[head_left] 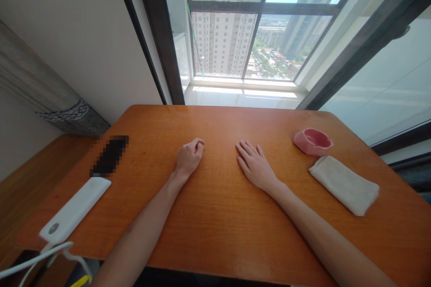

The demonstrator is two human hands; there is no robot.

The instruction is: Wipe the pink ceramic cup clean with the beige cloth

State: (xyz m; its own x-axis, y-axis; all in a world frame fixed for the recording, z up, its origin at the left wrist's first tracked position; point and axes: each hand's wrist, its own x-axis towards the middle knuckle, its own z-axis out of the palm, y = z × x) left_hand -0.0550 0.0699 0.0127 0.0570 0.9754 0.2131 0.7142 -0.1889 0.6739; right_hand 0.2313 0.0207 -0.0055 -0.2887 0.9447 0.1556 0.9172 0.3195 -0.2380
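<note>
My left hand (190,158) rests on the wooden table (215,215) with its fingers curled into a loose fist, and no object shows in it. To its right, my right hand (255,163) lies palm down, flat on the tabletop, fingers outstretched and nothing under them that I can see. Beyond the right hand, near the table's right side, sit a pink angular bowl (313,141), perhaps an ashtray, and a folded beige cloth (344,184). Neither hand touches them.
On the left of the table lie a white power strip (76,210) with white cables (37,258) and a dark pixelated object (109,156). A window (242,45) stands behind the far edge. A grey curtain (50,85) hangs at the left.
</note>
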